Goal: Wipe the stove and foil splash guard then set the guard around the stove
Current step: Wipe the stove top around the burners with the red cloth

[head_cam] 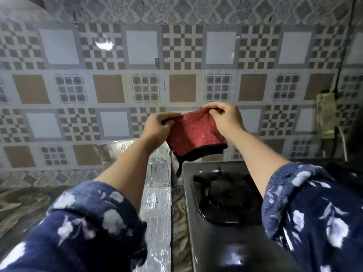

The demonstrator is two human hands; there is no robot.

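Stretching cloth (pixel 193 134) between both hands

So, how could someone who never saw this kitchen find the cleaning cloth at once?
Start at the black stove against the patterned tile wall. Above its back edge, the left hand and right hand hold up the cloth between them. It is the only red thing, edged in black.

No readable text, label, brand or number shows on anything here.
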